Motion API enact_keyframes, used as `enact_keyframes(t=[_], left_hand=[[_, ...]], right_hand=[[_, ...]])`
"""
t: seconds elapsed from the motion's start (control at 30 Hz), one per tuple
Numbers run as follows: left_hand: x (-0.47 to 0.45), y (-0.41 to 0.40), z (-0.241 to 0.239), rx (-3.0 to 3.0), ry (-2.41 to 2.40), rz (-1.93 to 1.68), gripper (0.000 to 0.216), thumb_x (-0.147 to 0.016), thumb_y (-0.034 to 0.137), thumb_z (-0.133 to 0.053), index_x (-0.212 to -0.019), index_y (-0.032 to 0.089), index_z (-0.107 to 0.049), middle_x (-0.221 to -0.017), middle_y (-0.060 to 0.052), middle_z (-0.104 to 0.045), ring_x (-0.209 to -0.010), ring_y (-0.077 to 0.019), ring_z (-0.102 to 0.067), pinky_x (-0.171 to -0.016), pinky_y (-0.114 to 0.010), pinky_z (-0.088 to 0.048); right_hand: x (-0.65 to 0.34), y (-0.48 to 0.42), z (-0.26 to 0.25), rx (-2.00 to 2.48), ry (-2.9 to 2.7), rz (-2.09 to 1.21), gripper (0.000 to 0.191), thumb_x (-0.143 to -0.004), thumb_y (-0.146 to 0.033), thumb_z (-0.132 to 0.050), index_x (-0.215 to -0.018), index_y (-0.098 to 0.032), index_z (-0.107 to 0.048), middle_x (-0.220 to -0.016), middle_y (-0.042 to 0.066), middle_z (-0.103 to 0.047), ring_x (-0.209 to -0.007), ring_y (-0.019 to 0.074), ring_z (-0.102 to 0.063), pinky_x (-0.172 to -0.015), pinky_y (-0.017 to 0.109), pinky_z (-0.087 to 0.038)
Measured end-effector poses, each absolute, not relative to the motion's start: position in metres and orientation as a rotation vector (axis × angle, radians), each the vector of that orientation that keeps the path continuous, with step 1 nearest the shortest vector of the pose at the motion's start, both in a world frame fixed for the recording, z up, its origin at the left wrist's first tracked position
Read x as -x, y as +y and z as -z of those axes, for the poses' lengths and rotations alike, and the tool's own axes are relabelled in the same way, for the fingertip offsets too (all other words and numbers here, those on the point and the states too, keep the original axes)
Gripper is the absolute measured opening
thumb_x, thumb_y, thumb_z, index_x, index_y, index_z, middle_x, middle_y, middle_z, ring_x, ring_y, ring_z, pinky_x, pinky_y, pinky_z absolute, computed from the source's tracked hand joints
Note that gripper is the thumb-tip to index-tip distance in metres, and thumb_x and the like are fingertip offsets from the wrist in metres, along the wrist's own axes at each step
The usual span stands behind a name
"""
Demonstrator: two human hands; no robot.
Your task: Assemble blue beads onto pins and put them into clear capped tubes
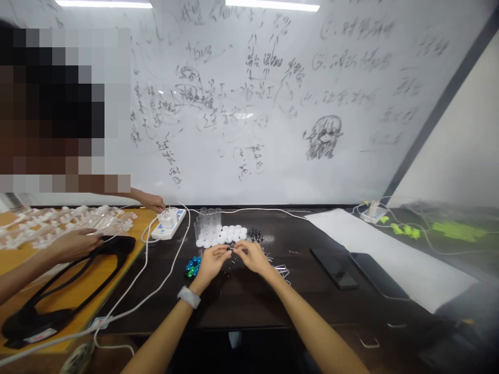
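My left hand [212, 262], with a grey band on its wrist, pinches a small dark piece [230, 249]. Fingertip to fingertip with it, my right hand [252, 255] is closed in a pinch; what it grips is too small to make out. Just behind my hands stand clear plastic tubes [208, 225] and white round caps [234, 232]. A cluster of small black parts [256, 235] lies behind my right hand. Blue and green shiny balls [192, 267] sit left of my left hand. Thin metal pieces [282, 270] lie right of my right wrist.
Two phones [334, 267] and a large white sheet [370, 239] lie at the right. A white power strip [170, 224] and loose cable [166, 280] are at the left. Another person's hand [78, 244] is by a black frame-like object [93, 275] on the yellow table.
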State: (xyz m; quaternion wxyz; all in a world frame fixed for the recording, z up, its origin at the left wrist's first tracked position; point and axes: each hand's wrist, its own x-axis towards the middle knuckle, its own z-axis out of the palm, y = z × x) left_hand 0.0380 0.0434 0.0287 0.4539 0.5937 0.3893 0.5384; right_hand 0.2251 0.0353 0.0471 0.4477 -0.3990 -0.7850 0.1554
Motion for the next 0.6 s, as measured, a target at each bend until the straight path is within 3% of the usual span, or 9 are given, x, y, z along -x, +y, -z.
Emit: enact_keyframes(t=[0.2,0.6], left_hand=[[-0.045,0.051,-0.025,-1.485,0.961,-1.312,0.037,-0.065,0.034,-0.083,-0.094,0.013,-0.074,-0.079,-0.009,-0.077,-0.077,-0.0251,-0.074,-0.076,-0.037,-0.059],[-0.033,0.041,-0.020,-1.512,0.944,-1.254,0.036,-0.069,0.035,-0.082,-0.097,0.013,-0.075,-0.085,-0.010,-0.078,-0.081,-0.0249,-0.074,-0.080,-0.037,-0.059]], right_hand=[[-0.230,0.042,-0.032,0.926,-1.853,-0.164,0.012,-0.092,-0.029,-0.062,-0.088,-0.022,-0.072,-0.085,0.006,-0.072,-0.086,0.0224,-0.063,-0.080,0.035,-0.048],[-0.227,0.029,-0.029,0.931,-1.950,-0.032,0.012,-0.094,-0.030,-0.061,-0.094,-0.025,-0.072,-0.087,0.006,-0.070,-0.090,0.0238,-0.056,-0.083,0.038,-0.043]])
